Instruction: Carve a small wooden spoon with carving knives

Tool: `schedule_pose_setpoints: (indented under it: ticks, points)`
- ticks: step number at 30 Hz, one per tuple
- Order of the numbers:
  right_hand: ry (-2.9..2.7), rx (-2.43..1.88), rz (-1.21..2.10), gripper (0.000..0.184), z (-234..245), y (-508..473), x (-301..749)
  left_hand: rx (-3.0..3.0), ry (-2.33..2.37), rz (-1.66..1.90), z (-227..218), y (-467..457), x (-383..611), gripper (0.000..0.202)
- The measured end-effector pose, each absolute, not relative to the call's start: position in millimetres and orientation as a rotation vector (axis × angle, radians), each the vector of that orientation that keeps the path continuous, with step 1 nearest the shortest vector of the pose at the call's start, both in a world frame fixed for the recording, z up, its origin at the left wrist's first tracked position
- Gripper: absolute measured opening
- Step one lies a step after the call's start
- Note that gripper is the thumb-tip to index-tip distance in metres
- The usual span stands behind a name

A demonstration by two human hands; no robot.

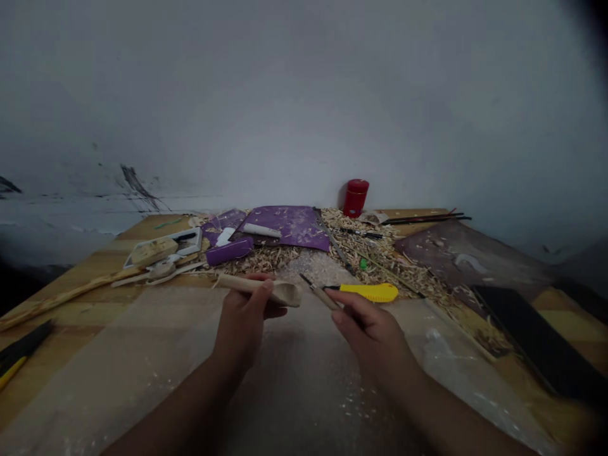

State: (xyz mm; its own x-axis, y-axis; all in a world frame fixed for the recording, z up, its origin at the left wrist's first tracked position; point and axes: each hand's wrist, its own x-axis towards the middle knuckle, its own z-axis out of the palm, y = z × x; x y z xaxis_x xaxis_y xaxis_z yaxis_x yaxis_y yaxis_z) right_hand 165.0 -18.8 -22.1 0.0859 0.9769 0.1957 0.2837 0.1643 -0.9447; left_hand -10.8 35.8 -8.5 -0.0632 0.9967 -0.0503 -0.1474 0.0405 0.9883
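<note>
Over a clear plastic sheet (304, 380) flecked with wood chips, the left hand (242, 323) grips a carved wooden spoon blank (259, 289), its fingers (259, 303) clamped around the pale shaft, with the scooped head pointing right. Just beside it, the right hand (373, 335) holds a slim carving knife (320, 294), fingers (351, 310) pinched together on the wooden handle, the blade angled up and away. Beyond lies a yellow utility knife (368, 292) on the bench (95, 259), at the edge of a heap of wood shavings (380, 266). Farther back are a purple mat (294, 227) and, to the left, more carved wooden spoons (161, 272), while to the right sits a stained brown board (465, 259) — and a red canister (355, 197) stands against the white wall (304, 107).
</note>
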Motion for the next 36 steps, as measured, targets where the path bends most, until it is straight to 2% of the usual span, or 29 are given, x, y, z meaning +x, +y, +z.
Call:
schedule_pose_setpoints:
  ticks: [3,8,13,15,17,22,23,29,36]
  points:
    - [-1.378,-1.283,0.953,0.030,-24,-13,162,1.073,1.100,1.222,-10,33,-9,0.021]
    - [-1.298,-1.220,1.192,0.014,-21,-11,150,1.131,0.966,1.117,-6,20,-2,0.019]
    - [-1.199,-1.220,1.274,0.020,-23,-14,141,1.146,0.871,0.989,-9,15,1,0.032]
    - [-1.203,-1.225,1.253,0.022,-23,-15,140,1.144,0.851,0.971,-10,15,1,0.025]
    - [-1.234,-1.233,1.196,0.022,-20,-16,145,1.118,0.837,1.004,-8,16,-1,0.016]
    - [-1.436,-1.249,0.965,0.017,-2,-27,170,1.076,0.894,1.128,3,24,-7,0.018]
    - [-1.596,-1.256,0.822,0.018,0,-30,173,1.065,0.919,1.152,4,26,-9,0.018]
    - [-2.208,-1.257,0.314,0.043,-2,-45,162,0.940,0.971,1.190,4,30,-10,0.017]
    - [-2.406,-1.351,0.046,0.047,-10,-47,152,0.916,0.958,1.139,6,29,-8,0.020]
